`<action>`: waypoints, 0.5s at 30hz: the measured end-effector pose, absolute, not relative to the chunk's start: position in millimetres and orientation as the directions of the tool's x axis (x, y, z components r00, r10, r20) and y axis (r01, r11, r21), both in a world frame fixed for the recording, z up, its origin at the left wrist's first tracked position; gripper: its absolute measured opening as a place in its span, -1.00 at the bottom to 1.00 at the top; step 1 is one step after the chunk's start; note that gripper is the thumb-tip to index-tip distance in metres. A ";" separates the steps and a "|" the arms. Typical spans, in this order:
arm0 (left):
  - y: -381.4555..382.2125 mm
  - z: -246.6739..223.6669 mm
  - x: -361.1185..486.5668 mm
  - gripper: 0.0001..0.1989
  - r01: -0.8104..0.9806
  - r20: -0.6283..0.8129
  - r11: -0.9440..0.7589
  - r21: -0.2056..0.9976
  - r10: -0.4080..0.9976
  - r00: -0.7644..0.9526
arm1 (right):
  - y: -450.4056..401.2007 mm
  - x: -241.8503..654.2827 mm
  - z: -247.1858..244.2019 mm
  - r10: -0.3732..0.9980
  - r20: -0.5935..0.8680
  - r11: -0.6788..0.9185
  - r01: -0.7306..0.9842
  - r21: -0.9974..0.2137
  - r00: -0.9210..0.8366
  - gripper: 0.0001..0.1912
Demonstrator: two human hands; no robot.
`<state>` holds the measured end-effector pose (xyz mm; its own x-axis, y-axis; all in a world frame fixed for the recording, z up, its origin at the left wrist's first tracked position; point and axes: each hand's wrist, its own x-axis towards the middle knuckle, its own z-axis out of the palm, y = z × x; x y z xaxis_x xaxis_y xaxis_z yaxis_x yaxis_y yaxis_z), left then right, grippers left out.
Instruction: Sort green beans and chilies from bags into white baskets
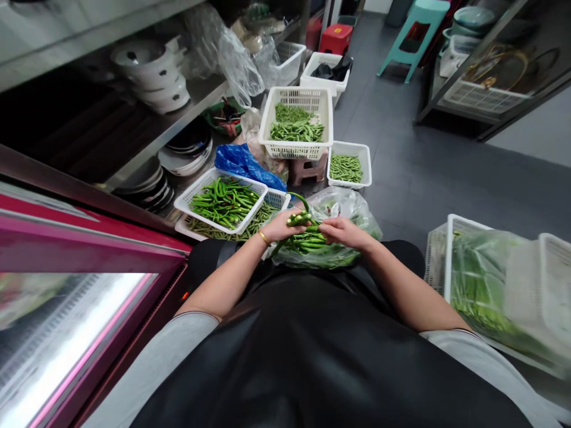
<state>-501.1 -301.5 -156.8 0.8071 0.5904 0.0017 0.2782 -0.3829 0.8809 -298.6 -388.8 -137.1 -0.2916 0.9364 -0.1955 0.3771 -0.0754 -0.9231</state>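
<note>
My left hand (285, 225) is closed round a small bunch of long green chili peppers (298, 220), their pale ends pointing up and right. One curved pepper sticks out above it. Against that bunch, my right hand (342, 232) pinches the end of a green pepper with thumb and fingers. Under both hands, an opened clear plastic bag (368, 223) rests on my lap with more green peppers (307, 242) in it. A white basket (257, 215) heaped with similar peppers stands just beyond my left hand, on top of another basket of thin green pods.
Ahead, a large white basket (297, 147) of cut greens rests on a stool, beside a smaller basket (368, 169) of cut green pieces. Crates with bagged greens (482, 279) stand at right. A metal shelf (196, 107) and a lit cabinet (89, 249) border the left.
</note>
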 end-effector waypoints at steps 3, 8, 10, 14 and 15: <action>-301.1 -146.1 -505.7 -0.70 0.232 0.037 -0.410 0.882 0.552 0.833 | -392.5 -295.8 -140.3 0.955 -0.159 -0.151 0.052 -0.987 -0.251 -0.43; -300.4 -139.0 -499.2 -0.71 0.243 0.038 -0.453 0.858 0.526 0.850 | -395.6 -308.8 -140.8 0.956 -0.173 -0.229 -0.236 -0.944 -0.236 -0.48; -301.6 -140.7 -498.0 -0.66 0.212 0.041 -0.416 0.884 0.521 0.852 | -396.8 -316.4 -139.8 0.961 -0.170 -0.232 -0.299 -0.926 -0.219 -0.49; -306.3 -145.3 -499.6 -0.57 0.147 0.053 -0.303 0.942 0.564 0.824 | -392.9 -330.2 -140.9 0.971 -0.124 -0.198 -0.399 -0.895 -0.205 -0.49; -307.1 -145.3 -500.9 -0.55 0.138 0.052 -0.276 0.951 0.586 0.808 | -390.1 -330.6 -142.5 0.972 -0.116 -0.191 -0.400 -0.897 -0.204 -0.49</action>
<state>-500.9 -307.1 -145.3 0.8085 0.5862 0.0523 0.1382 -0.2756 0.9513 -330.6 -390.1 -142.5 -0.2043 0.9720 -0.1160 -0.3997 -0.1910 -0.8965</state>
